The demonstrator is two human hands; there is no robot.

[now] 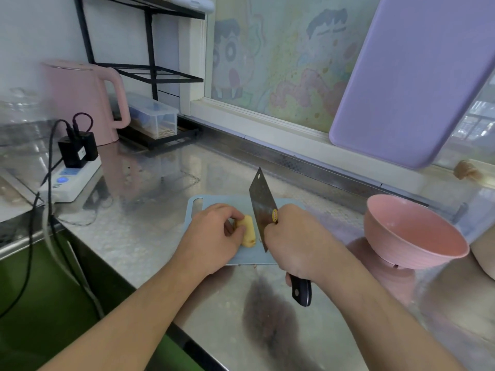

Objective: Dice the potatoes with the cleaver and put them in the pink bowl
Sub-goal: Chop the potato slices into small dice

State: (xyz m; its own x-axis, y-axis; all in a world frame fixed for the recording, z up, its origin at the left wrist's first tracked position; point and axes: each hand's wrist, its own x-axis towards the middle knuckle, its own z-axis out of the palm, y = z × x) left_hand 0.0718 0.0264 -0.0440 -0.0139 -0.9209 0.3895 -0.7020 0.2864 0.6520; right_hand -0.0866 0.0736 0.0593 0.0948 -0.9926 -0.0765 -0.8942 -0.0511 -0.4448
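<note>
A peeled yellow potato piece (248,231) lies on a small light-blue cutting board (241,254) in the middle of the steel counter. My left hand (214,231) holds the potato from its left side with curled fingers. My right hand (292,242) grips the black handle of the cleaver (262,207), whose blade stands upright just right of the potato with its edge down toward the board. The pink bowl (412,234) stands to the right of the board, tilted toward me, and looks empty.
A power strip (71,180) with black chargers and cables lies at the left. A pink kettle (85,100) and a clear plastic box (154,116) stand at the back left. A purple board (412,76) leans against the window.
</note>
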